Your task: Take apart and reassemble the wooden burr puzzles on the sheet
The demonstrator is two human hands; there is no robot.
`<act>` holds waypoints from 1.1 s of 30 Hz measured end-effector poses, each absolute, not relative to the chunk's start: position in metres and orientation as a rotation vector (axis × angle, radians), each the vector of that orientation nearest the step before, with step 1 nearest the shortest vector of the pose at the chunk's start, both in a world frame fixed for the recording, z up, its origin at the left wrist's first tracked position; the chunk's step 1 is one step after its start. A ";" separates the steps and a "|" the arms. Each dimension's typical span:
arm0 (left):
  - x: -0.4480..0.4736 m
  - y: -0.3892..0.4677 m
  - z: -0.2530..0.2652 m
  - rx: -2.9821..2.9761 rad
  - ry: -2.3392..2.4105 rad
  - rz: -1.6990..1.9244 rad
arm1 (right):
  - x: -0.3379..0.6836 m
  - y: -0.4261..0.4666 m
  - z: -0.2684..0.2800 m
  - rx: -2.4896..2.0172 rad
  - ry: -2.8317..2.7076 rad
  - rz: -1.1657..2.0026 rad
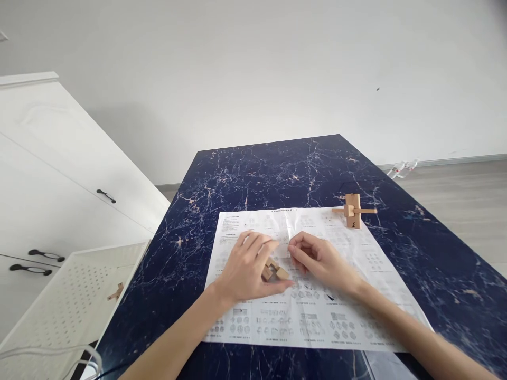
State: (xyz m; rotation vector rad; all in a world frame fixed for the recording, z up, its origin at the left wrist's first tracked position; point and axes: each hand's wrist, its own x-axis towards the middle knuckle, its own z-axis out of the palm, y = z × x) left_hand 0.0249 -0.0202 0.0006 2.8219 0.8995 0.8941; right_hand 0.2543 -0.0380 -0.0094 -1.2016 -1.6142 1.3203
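My left hand (pixel 247 269) is cupped around a small set of light wooden puzzle pieces (pixel 274 270), low over the printed paper sheet (pixel 273 322). Its thumb points right along the near side of the pieces, and the index finger arches over the far side. The other fingertips are hidden. Just to the right, my right hand (pixel 317 258) is closed with thumb and index finger pinched together. Whatever may sit between those fingertips cannot be made out. On the sheet's far right corner stands a wooden block puzzle (pixel 352 211) with a crossing bar.
The sheet lies on a dark blue marbled table (pixel 253 174). At the left are a white cabinet (pixel 71 174) with black handles and a white perforated surface (pixel 75 290) bearing a small wooden piece (pixel 115 292). A white cable (pixel 47 349) runs at lower left.
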 end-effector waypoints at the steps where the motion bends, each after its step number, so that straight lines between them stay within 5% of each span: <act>1: 0.022 -0.019 0.002 2.751 0.973 0.920 | 0.254 -0.039 -0.010 -1.206 -1.663 1.265; 6: 0.013 -0.012 0.003 2.202 1.365 0.955 | 0.251 -0.047 -0.014 -1.043 -2.104 0.925; 13: 0.016 -0.016 0.011 1.751 1.135 0.813 | 0.249 -0.047 -0.016 -1.000 -2.267 0.692; 25: -0.023 0.022 0.025 2.125 0.910 0.404 | 0.254 -0.039 -0.025 -1.360 -1.955 0.505; 33: -0.027 0.024 0.027 2.253 0.985 0.283 | 0.251 -0.044 -0.018 -1.124 -1.987 0.490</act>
